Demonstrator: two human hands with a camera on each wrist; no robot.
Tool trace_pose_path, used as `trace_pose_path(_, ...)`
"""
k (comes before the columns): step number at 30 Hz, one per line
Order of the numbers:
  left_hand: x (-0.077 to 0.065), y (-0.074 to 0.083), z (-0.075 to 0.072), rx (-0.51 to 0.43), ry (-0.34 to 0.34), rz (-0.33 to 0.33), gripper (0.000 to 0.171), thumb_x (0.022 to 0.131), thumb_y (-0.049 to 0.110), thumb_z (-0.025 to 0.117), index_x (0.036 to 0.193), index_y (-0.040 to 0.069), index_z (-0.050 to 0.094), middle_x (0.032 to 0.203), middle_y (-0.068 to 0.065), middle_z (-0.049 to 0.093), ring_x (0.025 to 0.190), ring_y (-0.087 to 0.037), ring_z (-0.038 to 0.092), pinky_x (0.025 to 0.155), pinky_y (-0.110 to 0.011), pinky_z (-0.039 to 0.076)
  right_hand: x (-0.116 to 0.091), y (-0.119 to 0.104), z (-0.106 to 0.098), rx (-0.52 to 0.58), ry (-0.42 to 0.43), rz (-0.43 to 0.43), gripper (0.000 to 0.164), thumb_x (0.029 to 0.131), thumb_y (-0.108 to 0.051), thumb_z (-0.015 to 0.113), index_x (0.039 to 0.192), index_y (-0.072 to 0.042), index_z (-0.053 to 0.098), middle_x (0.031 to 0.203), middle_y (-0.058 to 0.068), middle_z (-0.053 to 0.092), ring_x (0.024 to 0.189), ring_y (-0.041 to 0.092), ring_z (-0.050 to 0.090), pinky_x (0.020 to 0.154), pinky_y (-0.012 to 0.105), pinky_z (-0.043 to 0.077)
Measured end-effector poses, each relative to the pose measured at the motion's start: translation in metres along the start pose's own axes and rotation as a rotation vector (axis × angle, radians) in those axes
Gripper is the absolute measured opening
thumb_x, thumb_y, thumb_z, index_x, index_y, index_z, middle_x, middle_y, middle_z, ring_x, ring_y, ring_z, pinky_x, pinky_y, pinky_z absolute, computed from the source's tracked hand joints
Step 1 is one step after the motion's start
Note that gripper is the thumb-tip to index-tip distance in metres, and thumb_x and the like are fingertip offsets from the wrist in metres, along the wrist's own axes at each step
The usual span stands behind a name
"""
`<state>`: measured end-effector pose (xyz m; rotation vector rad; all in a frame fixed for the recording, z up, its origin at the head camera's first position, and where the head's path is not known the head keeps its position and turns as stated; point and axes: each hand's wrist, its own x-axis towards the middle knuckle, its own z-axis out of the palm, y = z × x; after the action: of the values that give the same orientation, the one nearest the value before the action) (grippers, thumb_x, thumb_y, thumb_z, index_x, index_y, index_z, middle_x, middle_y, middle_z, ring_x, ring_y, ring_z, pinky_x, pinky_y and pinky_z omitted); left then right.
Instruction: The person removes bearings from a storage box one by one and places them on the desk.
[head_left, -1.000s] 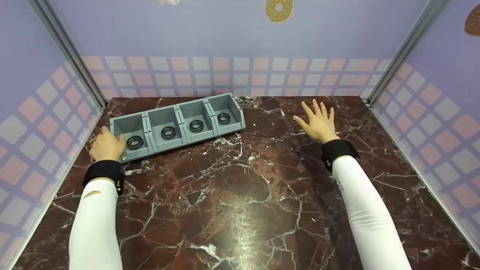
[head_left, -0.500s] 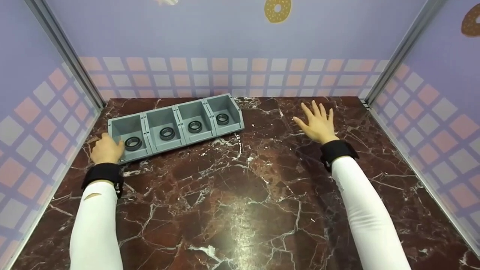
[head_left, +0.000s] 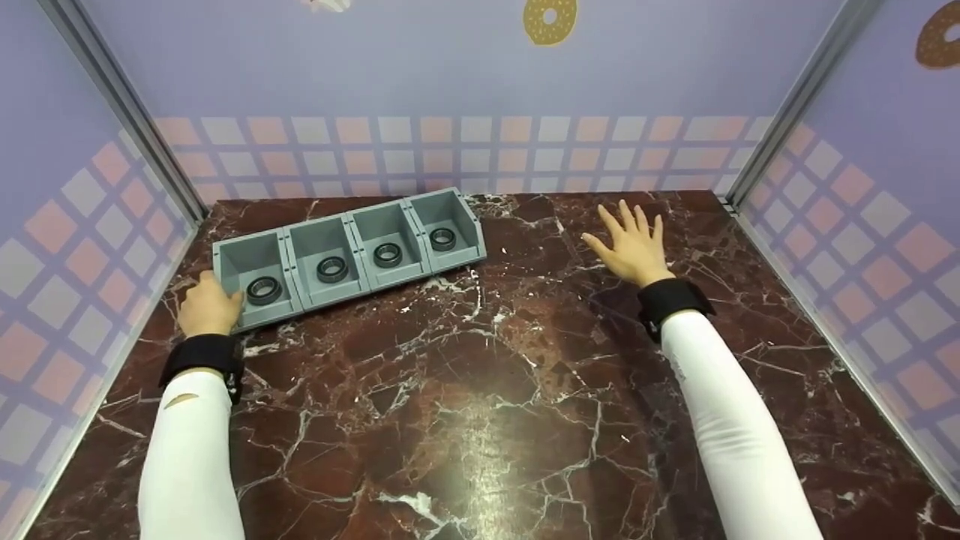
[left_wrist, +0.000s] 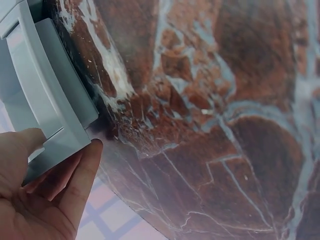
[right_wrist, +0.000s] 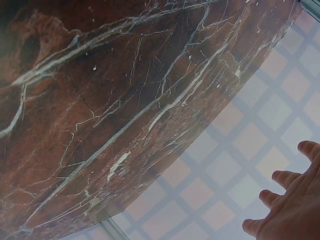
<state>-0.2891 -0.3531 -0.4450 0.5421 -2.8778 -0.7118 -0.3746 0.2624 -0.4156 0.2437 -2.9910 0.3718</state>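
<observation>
A row of several joined grey storage bins [head_left: 339,294] stands at an angle on the back left of the table. Each compartment holds a black ball bearing, such as the leftmost bearing [head_left: 262,301]. My left hand [head_left: 208,309] grips the near corner at the row's left end. In the left wrist view, its thumb lies over the bin's wall [left_wrist: 60,120] and its fingers reach round the outside and underneath. My right hand [head_left: 634,251] is at the back right with fingers spread, well apart from the bins and holding nothing.
The dark red marbled table [head_left: 420,420] has white veins. A patterned wall [head_left: 517,150] runs along its back edge, with side walls and metal corner posts [head_left: 795,97] left and right.
My left hand has slid slightly nearer along the left end of the bins. The whole view drifts a little; the bins stay nearly where they were and my right hand keeps its spread pose.
</observation>
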Motion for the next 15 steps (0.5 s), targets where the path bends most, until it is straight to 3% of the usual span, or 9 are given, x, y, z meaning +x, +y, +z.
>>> trace_pose_path(15,-0.0012,-0.0012,0.0026,-0.003,0.024,0.012,0.053,0.090,0.014,0.057,0.127,-0.016,0.033,0.110,-0.044,0.048,0.096,-0.058,0.048,0.078,-0.063,0.038,-0.0009,-0.0010,-0.0032,-0.021,-0.012,0.003,0.069,0.093,-0.060,0.032,0.150,-0.024,0.020,0.154,0.016,0.007,0.139,0.036,-0.005,0.103,0.056,-0.014)
